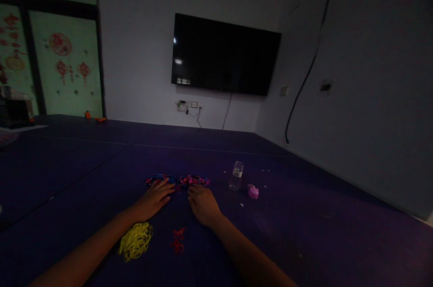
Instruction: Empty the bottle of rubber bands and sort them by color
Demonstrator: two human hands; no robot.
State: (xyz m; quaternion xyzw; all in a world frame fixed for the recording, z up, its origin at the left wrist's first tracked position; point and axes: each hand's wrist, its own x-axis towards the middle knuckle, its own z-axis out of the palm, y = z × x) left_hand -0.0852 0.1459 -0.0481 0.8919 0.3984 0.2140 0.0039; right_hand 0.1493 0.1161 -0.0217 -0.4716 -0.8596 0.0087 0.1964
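My left hand (pixel 154 200) lies palm down with its fingers stretched apart, the tips over the near edge of a pile of mostly blue thin bands (pixel 161 179). Close beside it, my right hand (pixel 204 204) also faces down, its fingers resting at the near edge of a pink and dark mixed pile of bands (pixel 194 180). Its fingertips are partly hidden. Beside my left forearm is a heap of yellow rubber bands (pixel 136 241). A small bunch of red bands (pixel 178 239) sits between my forearms.
A clear bottle (pixel 236 178) without its lid stands right of the piles, with a pink cap (pixel 253 191) beside it. Small white scraps dot the dark purple surface (pixel 304 215). Orange items (pixel 100 120) lie far left. A television (pixel 225 55) hangs on the wall.
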